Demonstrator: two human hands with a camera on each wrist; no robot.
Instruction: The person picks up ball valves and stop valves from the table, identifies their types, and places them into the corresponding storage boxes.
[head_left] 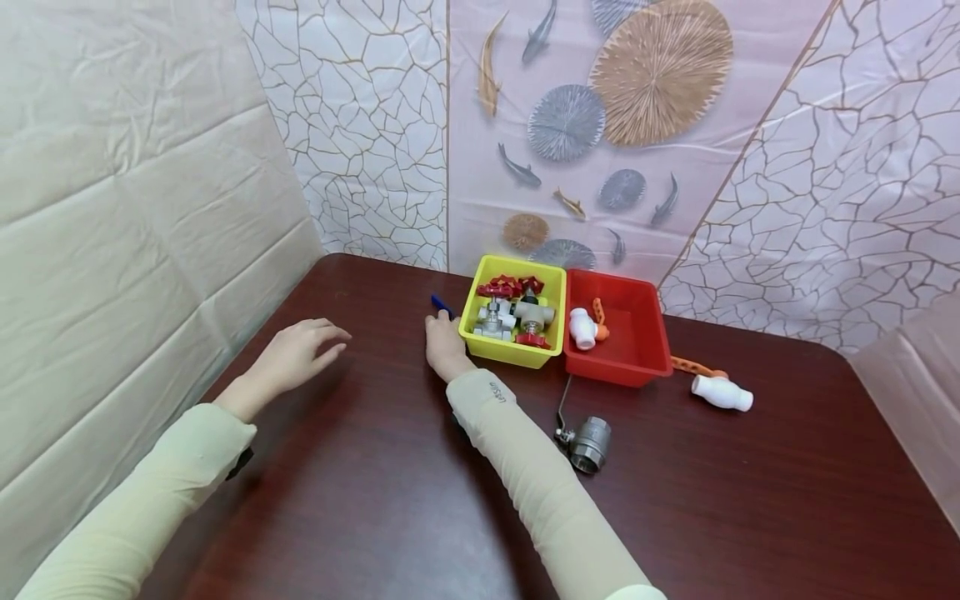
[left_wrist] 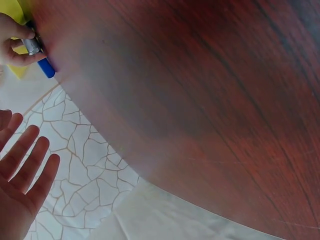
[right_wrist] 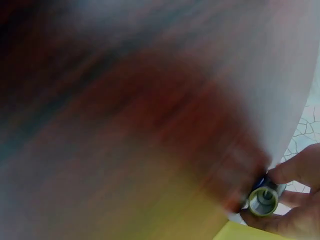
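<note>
My right hand [head_left: 446, 343] is at the left side of the yellow bin [head_left: 510, 354], its fingers and thumb gripping a small metal ball valve [right_wrist: 263, 201]. The valve's round threaded opening shows in the right wrist view. A blue lever handle [head_left: 441, 305] sticks out beyond the fingers; most of the valve body is hidden by the hand in the head view. To the left, my left hand [head_left: 302, 354] hovers over the table with relaxed, spread fingers and holds nothing. Inside the yellow bin lie several valves with red handwheels [head_left: 504, 287].
A red bin [head_left: 618, 371] adjoins the yellow one and holds a white valve [head_left: 582, 328] with an orange handle. In front lies a larger steel ball valve [head_left: 590, 446] with a long lever. Right of the bins is another white valve [head_left: 722, 392]. Walls border the dark table [head_left: 360, 500].
</note>
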